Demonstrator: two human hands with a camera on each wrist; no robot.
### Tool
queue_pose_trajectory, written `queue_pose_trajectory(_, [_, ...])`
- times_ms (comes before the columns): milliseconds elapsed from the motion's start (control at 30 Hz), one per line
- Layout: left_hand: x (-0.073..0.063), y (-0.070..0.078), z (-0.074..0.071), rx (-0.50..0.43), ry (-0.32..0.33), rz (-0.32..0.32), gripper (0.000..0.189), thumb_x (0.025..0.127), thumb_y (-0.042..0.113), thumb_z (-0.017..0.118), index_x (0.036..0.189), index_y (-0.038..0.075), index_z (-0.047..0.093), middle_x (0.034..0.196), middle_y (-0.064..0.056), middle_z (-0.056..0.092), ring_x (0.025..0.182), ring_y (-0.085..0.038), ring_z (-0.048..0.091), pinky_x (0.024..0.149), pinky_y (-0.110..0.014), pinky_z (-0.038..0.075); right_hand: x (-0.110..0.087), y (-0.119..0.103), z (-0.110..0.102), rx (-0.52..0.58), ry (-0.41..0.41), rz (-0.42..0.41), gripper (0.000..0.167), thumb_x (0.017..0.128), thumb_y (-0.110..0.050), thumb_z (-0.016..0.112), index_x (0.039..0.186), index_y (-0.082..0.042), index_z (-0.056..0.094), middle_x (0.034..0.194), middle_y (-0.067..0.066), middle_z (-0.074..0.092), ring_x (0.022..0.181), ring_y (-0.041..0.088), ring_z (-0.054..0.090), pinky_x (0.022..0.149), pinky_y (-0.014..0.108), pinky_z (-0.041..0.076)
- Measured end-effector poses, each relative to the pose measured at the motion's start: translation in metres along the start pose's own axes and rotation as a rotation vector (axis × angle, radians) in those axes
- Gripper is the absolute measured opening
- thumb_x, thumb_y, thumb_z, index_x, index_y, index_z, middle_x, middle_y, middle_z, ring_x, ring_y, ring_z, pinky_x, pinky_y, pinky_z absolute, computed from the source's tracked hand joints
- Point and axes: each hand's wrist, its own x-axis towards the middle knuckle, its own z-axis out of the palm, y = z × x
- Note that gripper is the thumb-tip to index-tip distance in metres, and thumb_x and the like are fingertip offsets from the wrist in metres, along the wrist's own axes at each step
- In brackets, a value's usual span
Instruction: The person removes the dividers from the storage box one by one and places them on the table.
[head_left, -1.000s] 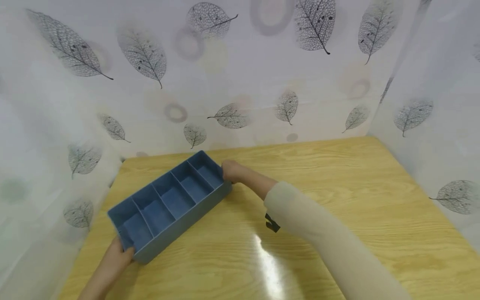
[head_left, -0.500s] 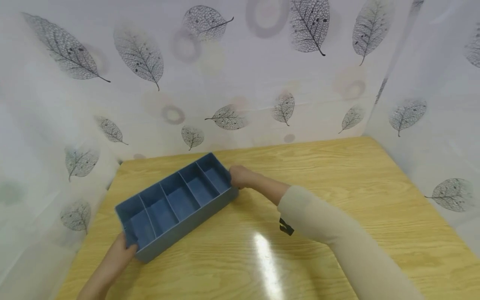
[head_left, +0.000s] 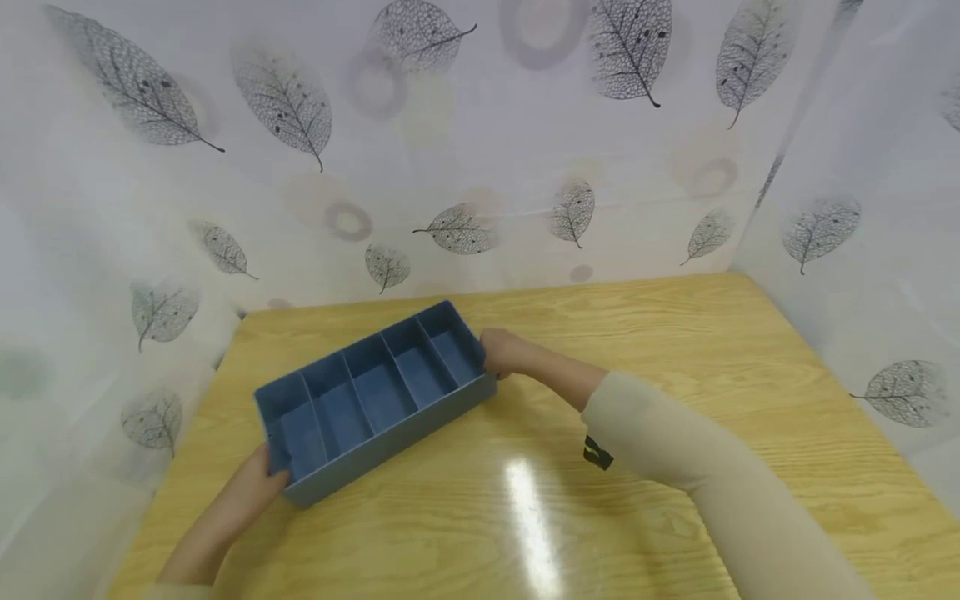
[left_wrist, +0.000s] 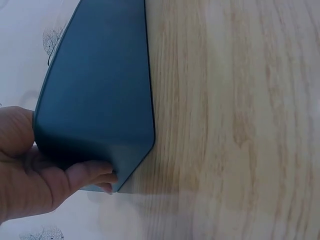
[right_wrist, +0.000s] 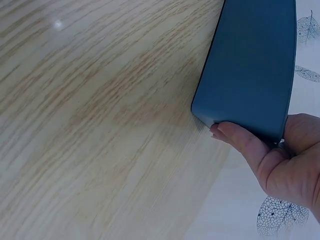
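A long blue divided box (head_left: 375, 398) with several compartments lies slantwise on the left half of the table, its right end farther back. My left hand (head_left: 262, 477) grips the near left end, the thumb over the rim. In the left wrist view that hand (left_wrist: 47, 177) has its fingers against the end wall of the box (left_wrist: 97, 85). At the far right end my right hand (head_left: 506, 352) holds the box. The right wrist view shows this hand (right_wrist: 280, 162) with its fingers against the end wall (right_wrist: 247, 70) and the thumb at the rim. The compartments look bare inside.
The wooden table (head_left: 675, 350) reaches back to a white curtain (head_left: 510, 150) printed with leaves, which also hangs along both sides. A dark strap piece (head_left: 597, 453) hangs below the right sleeve (head_left: 675, 442). Light glares on the tabletop near the front.
The box has moved to the right in the head view, with both hands holding its ends. Its left end has shifted slightly farther back, and the box slants a little less.
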Motion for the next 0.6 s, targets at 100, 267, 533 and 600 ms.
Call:
queue_pose_trajectory(100, [0.002, 0.001, 0.000, -0.015, -0.020, 0.041, 0.052, 0.089, -0.005, 0.044, 0.129, -0.028, 0.022, 0.126, -0.047, 0.039, 0.118, -0.057, 0.041, 0.096, -0.058, 0.040, 0.029, 0.027, 0.018, -0.004, 0.013, 0.003, 0.011, 0.074, 0.011, 0.055, 0.071, 0.000, 0.055, 0.071, 0.011, 0.060, 0.058, 0.019, 0.061, 0.048, 0.024, 0.053])
queue_pose_trajectory(267, [0.007, 0.002, 0.003, -0.002, -0.008, 0.125, 0.052, 0.086, -0.008, 0.047, 0.128, -0.029, 0.024, 0.122, -0.047, 0.043, 0.115, -0.055, 0.045, 0.092, -0.055, 0.044, 0.148, 0.126, 0.092, -0.038, 0.079, -0.062, 0.010, 0.063, 0.002, 0.056, 0.067, -0.007, 0.056, 0.063, 0.005, 0.057, 0.052, 0.017, 0.056, 0.041, 0.027, 0.050])
queue_pose_trajectory(533, [0.018, 0.011, 0.007, 0.010, -0.070, 0.131, 0.056, 0.086, -0.008, 0.043, 0.128, -0.031, 0.016, 0.128, -0.051, 0.031, 0.122, -0.061, 0.030, 0.100, -0.063, 0.030, 0.035, 0.073, 0.037, -0.001, 0.003, 0.046, 0.012, 0.066, 0.010, 0.051, 0.069, -0.001, 0.052, 0.065, 0.008, 0.052, 0.052, 0.017, 0.053, 0.045, 0.025, 0.051])
queue_pose_trajectory(600, [0.022, 0.016, 0.007, 0.025, -0.091, 0.133, 0.056, 0.086, -0.007, 0.042, 0.129, -0.030, 0.015, 0.129, -0.051, 0.029, 0.123, -0.061, 0.028, 0.101, -0.064, 0.029, -0.021, 0.040, 0.004, 0.029, -0.004, 0.080, 0.016, 0.068, 0.012, 0.050, 0.064, -0.003, 0.047, 0.066, 0.007, 0.052, 0.053, 0.015, 0.051, 0.048, 0.023, 0.052])
